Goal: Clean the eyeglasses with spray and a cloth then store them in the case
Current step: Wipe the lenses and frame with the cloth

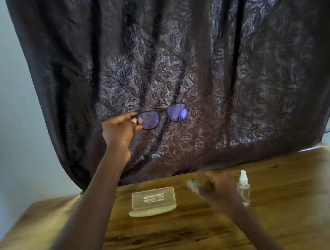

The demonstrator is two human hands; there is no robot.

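My left hand (pixel 120 130) holds the dark-framed eyeglasses (pixel 163 115) up in front of the curtain, pinching the frame at its left end. The lenses show a purple tint. Lower down, my right hand (pixel 214 184) is blurred by motion above the table, just left of the clear spray bottle (pixel 243 188). A pale blurred shape, perhaps the cloth (pixel 192 185), lies at its fingers; the grip cannot be made out. The translucent eyeglass case (pixel 152 202) stands open on the table under the glasses.
The wooden table (pixel 180 243) runs from near edge to a dark leaf-patterned curtain (pixel 191 54) hanging right behind it. Pale walls flank the curtain on both sides.
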